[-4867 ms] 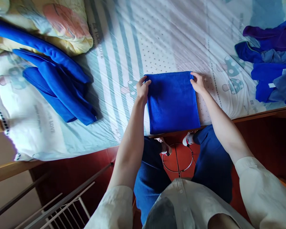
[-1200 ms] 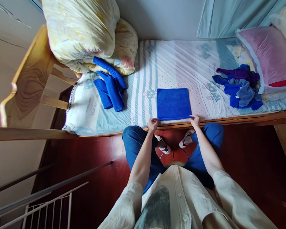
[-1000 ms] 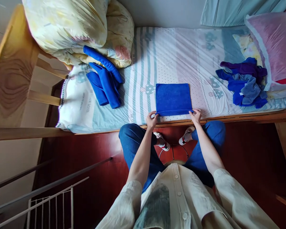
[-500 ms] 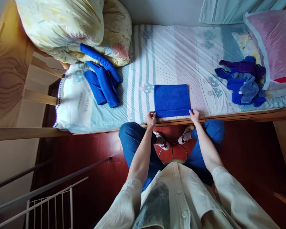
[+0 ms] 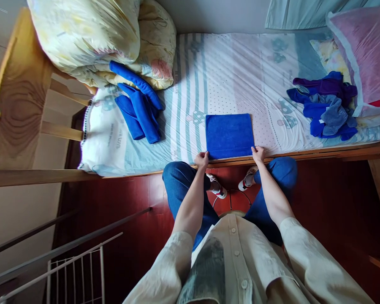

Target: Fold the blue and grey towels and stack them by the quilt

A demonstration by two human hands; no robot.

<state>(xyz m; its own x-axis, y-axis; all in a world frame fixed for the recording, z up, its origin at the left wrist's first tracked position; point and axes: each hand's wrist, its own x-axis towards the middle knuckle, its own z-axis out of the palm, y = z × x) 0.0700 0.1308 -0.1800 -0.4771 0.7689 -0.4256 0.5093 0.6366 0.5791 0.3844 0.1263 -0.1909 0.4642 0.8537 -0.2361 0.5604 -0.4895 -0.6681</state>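
Observation:
A blue towel (image 5: 229, 133) lies flat as a rectangle at the bed's front edge, a narrow strip showing along its near side. My left hand (image 5: 202, 159) pinches its near left corner. At the near right corner, my right hand (image 5: 258, 153) has its fingers closed on the cloth. Several rolled or folded blue towels (image 5: 141, 109) rest in a group to the left. Over on the right is a crumpled heap of blue, purple and grey-blue cloths (image 5: 331, 105).
A bulky pale yellow quilt (image 5: 91, 33) fills the bed's back left, beside the wooden headboard (image 5: 22, 97). A pink pillow (image 5: 364, 55) stands at the right. The bed's wooden rail (image 5: 304, 156) runs close to my knees. A white metal rack (image 5: 82, 270) stands lower left.
The near strip of the towel lies flatter than before, with both hands still at its near corners. The whole view has shifted slightly.

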